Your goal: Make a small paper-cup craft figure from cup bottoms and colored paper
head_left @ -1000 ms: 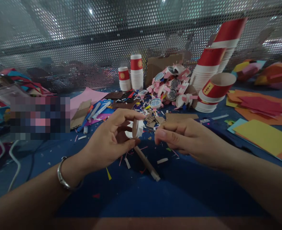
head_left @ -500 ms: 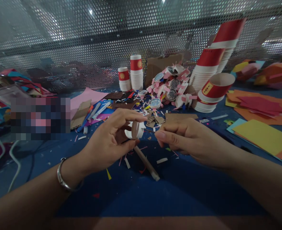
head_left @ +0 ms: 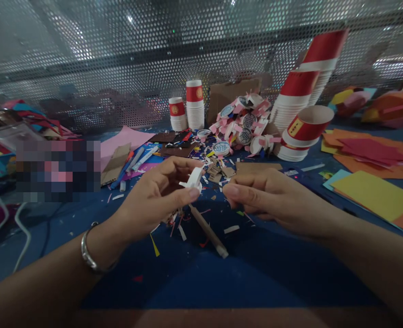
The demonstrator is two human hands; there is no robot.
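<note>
My left hand (head_left: 153, 196) is closed around a small white round paper piece (head_left: 195, 178), which looks like a cut-off cup bottom, with the thumb below and the fingers behind. To its right, my right hand (head_left: 270, 196) pinches a thin dark pointed tool (head_left: 216, 184) between thumb and bent forefinger. The tool's tip points left toward the paper piece, apart from it; most of it is hidden in the fingers. Below and between the hands, a long brownish stick (head_left: 209, 233) with a pale end lies on the blue table (head_left: 222, 287).
Behind the hands is a heap of white discs (head_left: 245, 123) with pink strips. Stacked red-and-white paper cups (head_left: 295, 100) stand at the right, smaller stacks (head_left: 195, 107) at the back. Coloured paper (head_left: 379, 193) lies right, pens (head_left: 142, 159) left. Scraps litter the middle.
My left hand has turned the white paper piece, so its round opening no longer faces the right hand. The right hand has hardly moved.
</note>
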